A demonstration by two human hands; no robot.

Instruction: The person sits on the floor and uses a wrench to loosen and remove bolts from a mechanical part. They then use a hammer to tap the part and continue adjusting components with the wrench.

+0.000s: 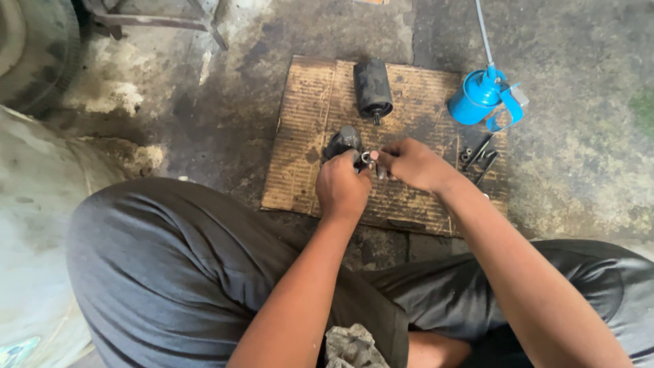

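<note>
My left hand point(343, 185) grips a dark metal housing part point(343, 141) over a greasy sheet of cardboard point(300, 136). My right hand point(412, 163) meets it from the right, its fingertips pinched on a small shiny metal ring or piece point(366, 157) at the housing's side. Both forearms reach forward from my grey-trousered knees. The lower half of the housing is hidden by my left fist.
A black cylindrical motor body point(372, 88) lies at the cardboard's far edge. A blue oil can point(480, 95) with a long spout stands at the right, with several dark bolts point(479, 155) beside it. A tyre point(34, 48) and a metal frame point(153, 17) are at the upper left. A rag point(351, 346) lies in my lap.
</note>
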